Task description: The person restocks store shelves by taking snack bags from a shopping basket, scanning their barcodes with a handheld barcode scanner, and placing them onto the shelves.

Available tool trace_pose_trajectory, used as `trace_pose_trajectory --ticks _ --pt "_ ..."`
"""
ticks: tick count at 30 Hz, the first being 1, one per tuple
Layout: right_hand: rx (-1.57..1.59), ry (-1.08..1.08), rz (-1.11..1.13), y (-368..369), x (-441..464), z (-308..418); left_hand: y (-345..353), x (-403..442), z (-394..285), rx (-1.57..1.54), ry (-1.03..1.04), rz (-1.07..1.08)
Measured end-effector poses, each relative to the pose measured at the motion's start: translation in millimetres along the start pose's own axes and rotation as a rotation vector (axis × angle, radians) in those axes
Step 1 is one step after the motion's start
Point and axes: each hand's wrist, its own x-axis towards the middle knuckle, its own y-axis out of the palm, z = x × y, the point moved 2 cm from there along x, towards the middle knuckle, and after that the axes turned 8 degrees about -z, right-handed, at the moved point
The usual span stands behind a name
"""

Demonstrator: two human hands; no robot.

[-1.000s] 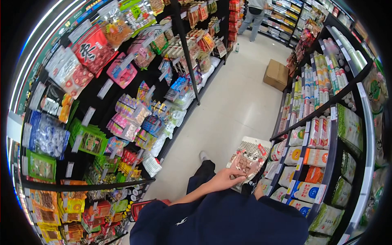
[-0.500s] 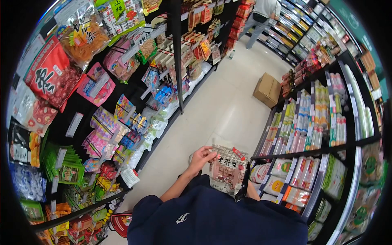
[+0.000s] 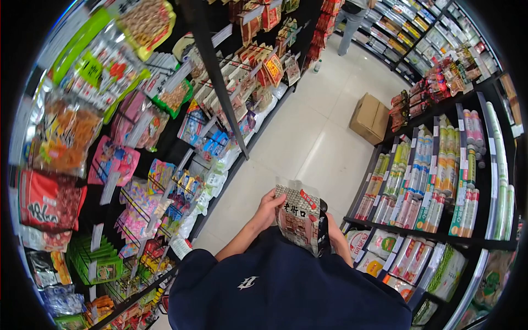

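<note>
A snack bag [image 3: 300, 217] with large dark Chinese characters, a patterned upper part and a small red mark is held upright in front of my chest. My left hand [image 3: 268, 208] is closed on its upper left edge, with the thumb over the front. On the opposite side, my right hand [image 3: 334, 232] holds the bag's right edge, beside its dark side panel; most of those fingers are hidden behind the bag.
Hanging snack packets [image 3: 113, 159] fill the rack on the left. To the right, a shelf holds wrapped noodle-like bundles [image 3: 423, 159]. A cardboard box [image 3: 369, 118] stands on the aisle floor [image 3: 294, 135]. Farther off is a person [image 3: 350, 25] near a small bottle [image 3: 317, 66].
The bag has shifted slightly left and down, turning a little. My right hand now shows at its right edge. The view has swung, and the person appears farther up, partly cut off.
</note>
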Motion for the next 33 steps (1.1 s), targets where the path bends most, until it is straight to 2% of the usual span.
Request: trace_pose_trajectory --ticks 1,3,5,6,7,11,15,17,18,20,21,23,24,27,28,31,33 --pt "0.017 0.061 -0.045 -8 18 5 5 18 -6 0.008 0.001 -0.004" --pt "-0.175 0.129 -0.22 -28 56 21 14 56 -20 0.002 0.088 -0.095" --pt "-0.078 0.125 -0.187 -55 89 48 10 101 -29 0.035 0.144 -0.137" --pt "0.199 0.126 -0.176 -63 110 57 13 118 -40 0.163 0.246 -0.181" --pt "0.228 0.128 -0.212 -77 129 73 18 144 -56 0.288 0.361 -0.218" --pt "0.429 -0.008 -0.296 -123 193 138 -13 237 -72 0.52 0.464 -0.408" --pt "0.431 -0.056 -0.342 -158 253 163 -33 309 -96 0.706 0.618 -0.461" --pt "0.434 -0.044 -0.332 -162 269 179 -55 337 -114 0.838 0.681 -0.629" --pt "0.463 -0.008 -0.307 -164 278 182 -49 343 -127 0.733 0.622 -0.708" --pt "0.506 0.071 -0.263 -166 300 184 -81 377 -143 0.752 0.765 -0.84" --pt "0.523 0.082 -0.257 -164 309 186 -88 392 -151 0.739 0.768 -0.861" --pt "0.497 0.128 -0.243 -161 328 191 -105 414 -162 0.456 0.784 -0.942" --pt "0.484 0.147 -0.224 -160 337 195 -106 420 -169 0.455 0.693 -0.997" --pt "0.472 0.206 -0.203 -155 362 211 -123 448 -179 0.377 0.564 -1.021" --pt "0.456 0.221 -0.21 -153 369 217 -137 459 -179 0.304 0.665 -0.949" --pt "0.395 0.21 -0.201 -150 398 246 -118 465 -196 0.17 0.671 -0.993" --pt "0.367 0.214 -0.201 -146 423 262 -121 469 -201 0.215 0.7 -1.01"
